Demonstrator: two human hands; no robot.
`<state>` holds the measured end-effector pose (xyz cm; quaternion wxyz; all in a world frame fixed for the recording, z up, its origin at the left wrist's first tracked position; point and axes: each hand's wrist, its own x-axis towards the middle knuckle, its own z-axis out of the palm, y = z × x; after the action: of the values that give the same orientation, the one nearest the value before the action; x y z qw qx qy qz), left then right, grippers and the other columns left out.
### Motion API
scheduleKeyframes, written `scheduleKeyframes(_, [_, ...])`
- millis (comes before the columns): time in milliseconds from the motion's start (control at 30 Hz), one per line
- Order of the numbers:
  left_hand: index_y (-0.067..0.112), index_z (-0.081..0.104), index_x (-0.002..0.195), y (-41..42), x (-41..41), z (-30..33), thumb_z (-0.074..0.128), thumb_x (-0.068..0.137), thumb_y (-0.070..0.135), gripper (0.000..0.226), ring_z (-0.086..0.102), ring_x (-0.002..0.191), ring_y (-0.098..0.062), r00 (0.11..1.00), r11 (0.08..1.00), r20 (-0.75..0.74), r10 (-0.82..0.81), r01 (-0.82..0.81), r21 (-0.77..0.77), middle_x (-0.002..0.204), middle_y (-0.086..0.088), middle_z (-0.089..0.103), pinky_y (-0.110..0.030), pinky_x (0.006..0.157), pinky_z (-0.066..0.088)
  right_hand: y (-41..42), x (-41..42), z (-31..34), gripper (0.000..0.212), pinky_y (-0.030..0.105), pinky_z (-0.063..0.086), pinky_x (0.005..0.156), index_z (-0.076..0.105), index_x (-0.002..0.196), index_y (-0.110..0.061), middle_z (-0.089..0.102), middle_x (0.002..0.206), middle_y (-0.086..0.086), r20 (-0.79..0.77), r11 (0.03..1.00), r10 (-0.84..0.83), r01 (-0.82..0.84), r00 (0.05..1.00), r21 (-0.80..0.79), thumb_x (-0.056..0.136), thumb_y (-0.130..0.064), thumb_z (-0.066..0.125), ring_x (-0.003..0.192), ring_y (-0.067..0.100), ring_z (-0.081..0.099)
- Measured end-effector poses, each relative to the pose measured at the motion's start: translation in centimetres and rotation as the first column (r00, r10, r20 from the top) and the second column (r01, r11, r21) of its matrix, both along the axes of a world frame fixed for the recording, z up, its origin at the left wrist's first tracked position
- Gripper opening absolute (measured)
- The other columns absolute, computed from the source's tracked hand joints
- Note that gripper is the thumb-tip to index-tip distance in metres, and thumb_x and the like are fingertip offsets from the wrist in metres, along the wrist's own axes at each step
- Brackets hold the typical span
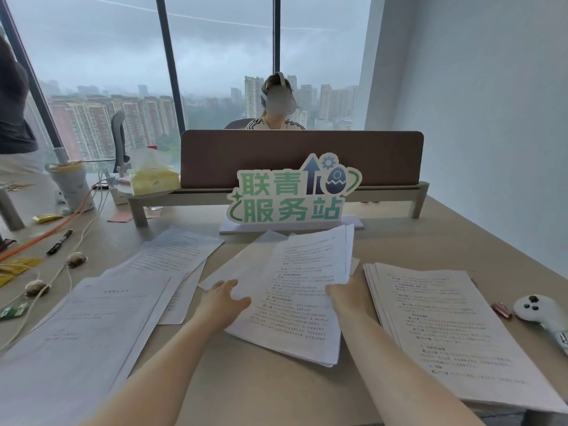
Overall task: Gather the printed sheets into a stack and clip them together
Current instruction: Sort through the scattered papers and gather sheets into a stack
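Toward the desk's (455,222) left edge we see loose printed sheets (101,318) spread flat and overlapping. At the middle our left hand (222,299) lies open-fingered on the left margin of a raised sheaf (295,290), and our right hand (344,292) pinches its right margin. Near the right edge rests a neat stack (445,327), beside a white controller (538,309).

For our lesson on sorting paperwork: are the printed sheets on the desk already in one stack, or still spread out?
Spread out: sheets lie loose at left, a bundle sits between both hands, another pile at right.
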<state>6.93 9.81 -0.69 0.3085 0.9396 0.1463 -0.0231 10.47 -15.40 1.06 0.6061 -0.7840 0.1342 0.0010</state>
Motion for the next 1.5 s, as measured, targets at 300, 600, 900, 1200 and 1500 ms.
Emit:
scheduleKeyframes(300, [0.035,0.013,0.154,0.6,3.6,-1.0,0.065,0.068,0.071,0.107,0.01,0.15,-0.028,0.987,0.981,-0.146,-0.06,0.086,0.176,0.163,-0.008,0.015,-0.05,0.12,0.015,0.7,2.4,-1.4,0.02,0.022,0.035,0.046,0.064,0.095,-0.007,0.07,0.091,0.008,-0.065,0.984,-0.135,0.126,0.989,-0.127,0.089,-0.005,0.045,0.062,0.019,0.058])
scheduleKeyframes(600, [0.03,0.016,0.154,0.1,3.4,-1.1,0.057,0.065,0.079,0.11,0.017,0.148,-0.025,0.988,0.952,-0.134,-0.079,0.114,0.285,0.161,-0.001,0.019,-0.046,0.116,0.023,1.2,4.5,-0.3,0.022,0.018,0.018,0.04,0.054,0.073,-0.006,0.042,0.058,0.002,-0.134,0.972,-0.197,0.211,0.971,0.102,0.085,0.007,0.041,0.046,0.014,0.028])
scheduleKeyframes(900, [0.03,0.026,0.15,-0.4,2.6,-0.9,0.044,0.074,0.081,0.093,0.023,0.144,-0.026,0.987,0.923,-0.113,-0.116,0.149,0.355,0.158,0.0,0.024,-0.045,0.112,0.027,2.1,5.2,-0.4,0.033,0.047,0.053,0.093,0.06,0.115,0.006,0.068,0.109,0.02,-0.358,0.941,-0.03,0.147,0.933,0.304,0.084,0.0,0.065,0.099,0.037,0.066])
scheduleKeyframes(1200, [0.033,0.03,0.148,-1.0,1.4,-0.7,0.04,0.079,0.076,0.082,0.029,0.141,-0.024,0.992,0.921,-0.069,-0.109,0.127,0.369,0.156,0.003,0.031,-0.044,0.111,0.027,3.8,3.3,-0.8,0.022,0.05,0.053,0.093,0.064,0.11,0.001,0.066,0.116,0.023,-0.187,0.994,0.111,-0.109,0.976,0.024,0.09,-0.002,0.055,0.108,0.042,0.063])
scheduleKeyframes(1500, [0.02,0.02,0.154,0.8,2.2,1.9,0.073,0.076,0.054,0.1,0.032,0.142,-0.029,0.956,0.962,0.221,0.192,-0.14,-0.233,0.157,-0.007,0.031,-0.05,0.112,0.033,1.4,2.4,1.6,0.02,0.04,0.059,0.077,0.07,0.109,-0.007,0.073,0.099,0.009,0.013,0.977,0.18,-0.18,0.984,0.11,0.091,-0.009,0.061,0.087,0.028,0.07])
